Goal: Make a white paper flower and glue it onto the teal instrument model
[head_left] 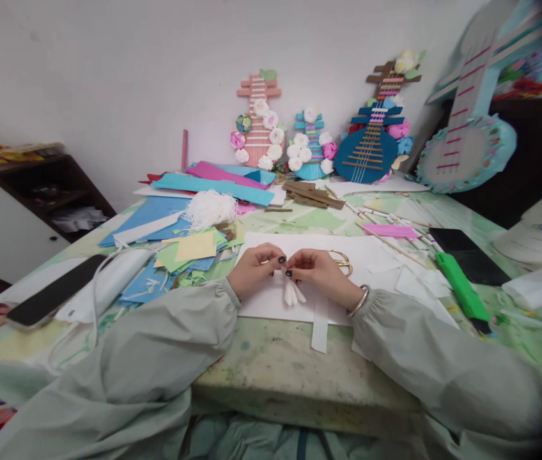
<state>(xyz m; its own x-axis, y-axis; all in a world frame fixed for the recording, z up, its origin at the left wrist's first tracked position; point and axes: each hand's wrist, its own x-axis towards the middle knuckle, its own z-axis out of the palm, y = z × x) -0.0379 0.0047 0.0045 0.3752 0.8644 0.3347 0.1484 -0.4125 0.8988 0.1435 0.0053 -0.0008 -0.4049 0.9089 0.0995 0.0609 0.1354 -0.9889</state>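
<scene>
Both of my hands meet above a white sheet (261, 307) on the table. Between their fingertips is a small bunch of white paper (294, 294), its lower ends fanned out like petals. My left hand (256, 268) pinches it at the top from the left. From the right, my right hand (319, 273), with a silver bangle at the wrist, pinches the same spot. The exact grip is partly hidden by the fingers. A white paper strip (319, 329) hangs over the sheet's near edge, under my right hand. Gold-handled scissors (342, 262) lie just behind that hand.
Left are a ball of white string (211, 209), coloured paper scraps (194, 246) and a phone (55, 291). A green utility knife (461, 286), a dark phone (467, 254) and thin sticks (395, 236) lie right. Decorated cardboard lutes (369, 150) stand along the wall.
</scene>
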